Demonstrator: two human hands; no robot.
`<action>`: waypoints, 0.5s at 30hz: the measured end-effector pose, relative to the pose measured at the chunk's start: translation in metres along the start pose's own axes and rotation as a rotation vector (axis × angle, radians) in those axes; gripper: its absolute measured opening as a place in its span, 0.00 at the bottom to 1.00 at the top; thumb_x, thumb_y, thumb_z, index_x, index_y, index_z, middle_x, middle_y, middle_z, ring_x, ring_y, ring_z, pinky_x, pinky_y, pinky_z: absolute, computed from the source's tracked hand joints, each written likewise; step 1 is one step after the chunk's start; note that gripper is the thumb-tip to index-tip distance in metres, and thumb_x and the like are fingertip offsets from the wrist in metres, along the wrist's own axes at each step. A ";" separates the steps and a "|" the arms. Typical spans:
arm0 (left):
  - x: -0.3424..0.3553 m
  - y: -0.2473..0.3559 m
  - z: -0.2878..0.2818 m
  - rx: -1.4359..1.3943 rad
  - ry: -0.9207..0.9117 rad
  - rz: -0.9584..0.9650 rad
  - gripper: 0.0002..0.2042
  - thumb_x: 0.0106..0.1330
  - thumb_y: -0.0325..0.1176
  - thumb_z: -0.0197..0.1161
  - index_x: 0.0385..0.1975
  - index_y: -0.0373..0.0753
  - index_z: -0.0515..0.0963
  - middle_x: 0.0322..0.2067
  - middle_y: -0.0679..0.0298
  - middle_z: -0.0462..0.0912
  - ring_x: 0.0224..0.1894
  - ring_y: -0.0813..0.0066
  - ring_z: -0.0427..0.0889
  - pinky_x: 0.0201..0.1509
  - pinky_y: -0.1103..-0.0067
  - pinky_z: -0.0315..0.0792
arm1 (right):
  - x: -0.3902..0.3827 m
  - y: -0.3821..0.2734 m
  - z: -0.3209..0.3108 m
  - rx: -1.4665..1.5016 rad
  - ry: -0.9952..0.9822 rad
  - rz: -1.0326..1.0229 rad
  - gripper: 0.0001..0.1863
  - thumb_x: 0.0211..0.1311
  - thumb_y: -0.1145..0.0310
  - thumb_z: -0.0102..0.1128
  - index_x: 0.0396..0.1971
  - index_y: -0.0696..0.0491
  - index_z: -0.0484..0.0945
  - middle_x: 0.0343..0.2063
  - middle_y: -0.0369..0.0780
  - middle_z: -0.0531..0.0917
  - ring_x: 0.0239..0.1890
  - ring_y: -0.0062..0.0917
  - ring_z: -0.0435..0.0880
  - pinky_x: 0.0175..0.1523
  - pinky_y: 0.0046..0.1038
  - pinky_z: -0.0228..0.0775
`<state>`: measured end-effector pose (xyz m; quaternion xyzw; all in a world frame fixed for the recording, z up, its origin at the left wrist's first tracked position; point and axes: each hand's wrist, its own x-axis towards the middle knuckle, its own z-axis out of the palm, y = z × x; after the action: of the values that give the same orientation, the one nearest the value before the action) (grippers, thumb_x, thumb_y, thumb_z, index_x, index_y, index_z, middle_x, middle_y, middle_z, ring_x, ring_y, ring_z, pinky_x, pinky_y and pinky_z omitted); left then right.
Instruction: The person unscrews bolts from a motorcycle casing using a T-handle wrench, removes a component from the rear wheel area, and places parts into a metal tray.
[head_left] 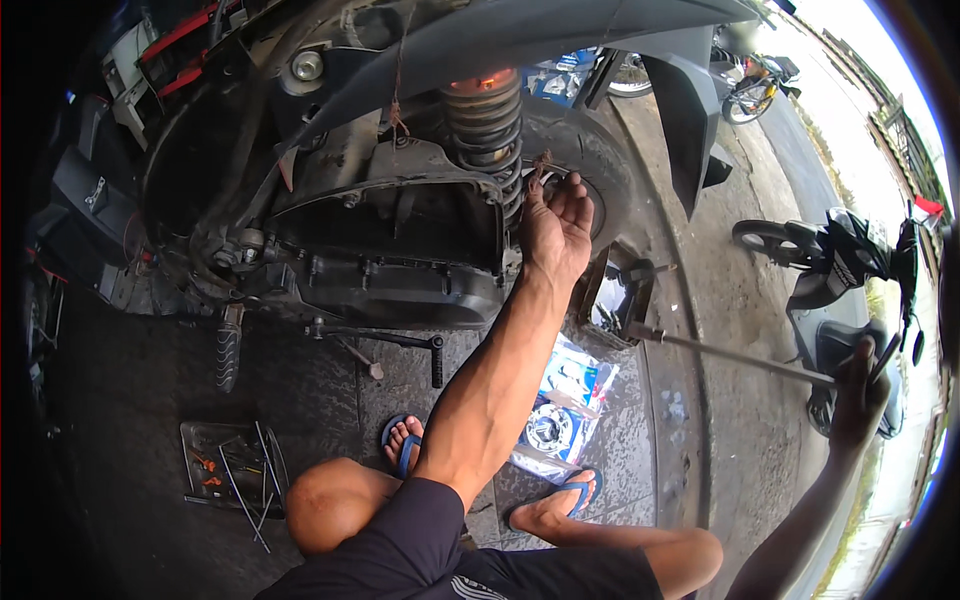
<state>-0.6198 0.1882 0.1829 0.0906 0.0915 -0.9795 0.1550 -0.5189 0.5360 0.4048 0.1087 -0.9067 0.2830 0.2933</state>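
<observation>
My left hand (556, 232) reaches up beside the coil spring shock absorber (485, 125) of a motorbike. Its thumb and fingers are drawn in at the end of a knotted brown cord (541, 170), and the exact grip is partly hidden. Out at the right, my right hand (858, 395) is wrapped round the crossbar end of a long T-handle socket wrench (740, 361). The wrench's shaft points left, its socket end near an open dark box-shaped part (612, 297) on the ground. The motorbike's black engine side cover (400, 295) lies left of my left forearm.
A second knotted cord (398, 115) hangs by the bodywork. On the ground are a tray (232, 432) of tools, a hammer (370, 365) and plastic-packed parts (552, 425) by my foot. The kick lever (437, 360) juts out. Parked motorbikes (840, 265) stand at the right.
</observation>
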 end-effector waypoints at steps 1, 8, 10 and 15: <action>-0.001 -0.008 0.002 0.032 0.007 0.045 0.18 0.74 0.49 0.48 0.38 0.38 0.74 0.35 0.62 0.85 0.34 0.73 0.84 0.39 0.76 0.83 | -0.020 0.011 -0.005 -0.029 -0.018 0.021 0.31 0.70 0.47 0.51 0.12 0.56 0.72 0.10 0.30 0.67 0.15 0.13 0.61 0.24 0.23 0.50; 0.004 -0.004 0.010 0.057 0.025 0.103 0.21 0.74 0.52 0.47 0.37 0.38 0.74 0.32 0.67 0.81 0.32 0.78 0.77 0.38 0.81 0.75 | -0.129 0.080 0.020 -0.016 -0.184 0.353 0.33 0.70 0.47 0.52 0.11 0.58 0.72 0.09 0.31 0.66 0.16 0.15 0.62 0.25 0.25 0.52; 0.003 -0.012 0.017 0.074 0.040 0.127 0.20 0.74 0.52 0.45 0.35 0.41 0.74 0.30 0.69 0.79 0.29 0.80 0.73 0.37 0.83 0.70 | -0.148 0.092 0.028 -0.036 -0.223 0.393 0.33 0.70 0.47 0.51 0.12 0.60 0.74 0.10 0.32 0.67 0.17 0.17 0.65 0.26 0.26 0.55; 0.000 -0.012 0.016 0.170 0.106 0.119 0.20 0.76 0.52 0.38 0.27 0.47 0.68 0.17 0.74 0.68 0.18 0.82 0.62 0.26 0.82 0.59 | -0.154 0.085 0.032 -0.044 -0.298 0.330 0.31 0.70 0.51 0.53 0.13 0.61 0.72 0.10 0.33 0.66 0.17 0.16 0.62 0.23 0.27 0.52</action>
<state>-0.6257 0.1963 0.2000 0.1604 0.0106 -0.9666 0.1996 -0.4414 0.5914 0.2541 -0.0071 -0.9514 0.2884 0.1082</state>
